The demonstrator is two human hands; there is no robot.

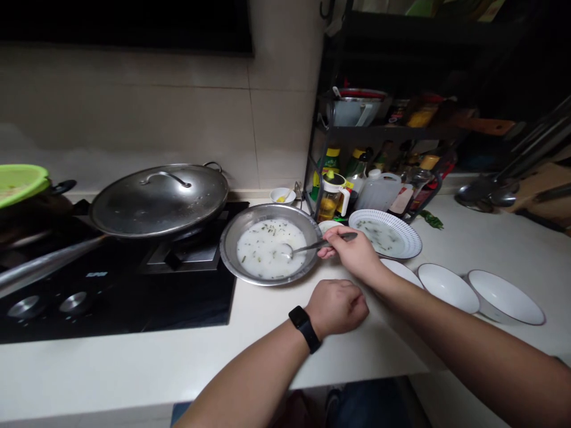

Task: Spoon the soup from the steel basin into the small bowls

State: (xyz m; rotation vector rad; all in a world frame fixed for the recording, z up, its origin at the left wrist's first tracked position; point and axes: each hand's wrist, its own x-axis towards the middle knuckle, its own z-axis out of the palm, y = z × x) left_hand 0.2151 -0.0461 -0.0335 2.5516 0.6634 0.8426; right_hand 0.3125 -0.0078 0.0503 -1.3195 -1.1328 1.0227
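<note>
My right hand (352, 252) grips the handle of a metal spoon (310, 245). The spoon's head dips into a milky white soup (263, 252) with green bits, inside a wide stainless steel bowl (229, 244). My left hand (339, 306), with a black watch on its wrist, is curled into a fist above the counter, just in front of the bowl; nothing shows in it. Behind my right hand stands a ribbed white dish (413, 238) holding similar liquid. Part of a small white dish (330, 226) shows between it and the bowl.
White bowls (504, 294) line the counter at right, partly behind my right forearm. A lidded wok (160, 202) sits on the black stove (120, 309), its handle pointing left. Bottles (379, 190) crowd a dark rack behind. A small dish (282, 196) with something yellow stands by the wall.
</note>
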